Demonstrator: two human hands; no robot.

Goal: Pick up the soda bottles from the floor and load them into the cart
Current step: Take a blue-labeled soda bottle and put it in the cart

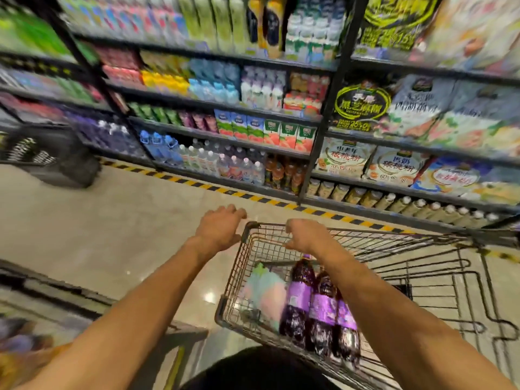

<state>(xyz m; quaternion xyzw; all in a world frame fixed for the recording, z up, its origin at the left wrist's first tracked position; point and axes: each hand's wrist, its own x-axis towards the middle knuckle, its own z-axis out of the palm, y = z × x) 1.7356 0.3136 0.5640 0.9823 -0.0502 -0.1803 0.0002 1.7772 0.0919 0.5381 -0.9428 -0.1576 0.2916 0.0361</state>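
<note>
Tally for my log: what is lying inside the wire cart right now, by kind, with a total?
Purple soda bottles: 3
Pastel packet, too blurred to identify: 1
Total in the cart: 4

Supermarket aisle: tiered shelves [253, 128] of bottled drinks and cartons, wire cart [394, 277] alongside.

I see the brown wire shopping cart [247, 263] in front of me on the pale tiled floor [112, 220]. In it, three dark purple-labelled plastic soda bottles [320, 305] lie side by side, with a pastel soft package [264, 294] just left of them. Behind the cart runs yellow-and-black striped floor tape [197, 182], then dark metal shelving [225, 136]. A black basket [47, 156] sits far left.
</note>
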